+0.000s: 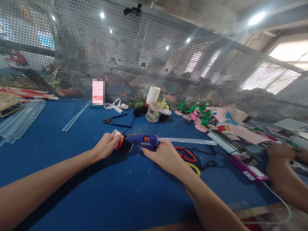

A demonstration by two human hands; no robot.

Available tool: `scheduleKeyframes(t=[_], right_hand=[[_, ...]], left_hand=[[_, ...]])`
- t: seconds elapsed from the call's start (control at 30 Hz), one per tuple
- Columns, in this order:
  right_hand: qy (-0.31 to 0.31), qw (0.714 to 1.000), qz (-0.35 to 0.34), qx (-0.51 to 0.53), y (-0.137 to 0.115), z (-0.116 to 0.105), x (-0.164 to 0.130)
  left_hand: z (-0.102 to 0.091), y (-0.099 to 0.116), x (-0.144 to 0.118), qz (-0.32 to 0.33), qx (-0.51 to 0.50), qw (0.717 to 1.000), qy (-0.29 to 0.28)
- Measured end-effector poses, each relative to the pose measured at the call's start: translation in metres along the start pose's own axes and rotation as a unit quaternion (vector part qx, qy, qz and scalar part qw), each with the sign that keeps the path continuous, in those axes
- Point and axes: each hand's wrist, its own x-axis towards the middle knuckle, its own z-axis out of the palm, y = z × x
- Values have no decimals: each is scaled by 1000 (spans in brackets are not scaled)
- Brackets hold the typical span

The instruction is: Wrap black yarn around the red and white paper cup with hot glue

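Head view: my right hand (166, 154) grips the blue hot-glue gun (144, 140), nozzle at the small white paper cup (118, 138) my left hand (106, 145) clasps; I'd steady both.

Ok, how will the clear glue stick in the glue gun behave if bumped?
The glue stick juts far out behind the glue gun in the right hand, unsupported, so it probably flexes slightly. Slim and translucent, it looks light; loose, it would likely roll.

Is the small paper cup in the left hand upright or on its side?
On its side: the cup lies with its rim leftward, toward the left hand.
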Motion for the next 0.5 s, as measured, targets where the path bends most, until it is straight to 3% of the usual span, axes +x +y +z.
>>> scheduleKeyframes(t=[0.3,0.5], right_hand=[[12,998,20,56,0,-2,8],[1,998,24,64,-2,-3,6]], left_hand=[[-3,-1,-2,116,79,990,-29],[-3,-3,-1,103,66,992,-29]])
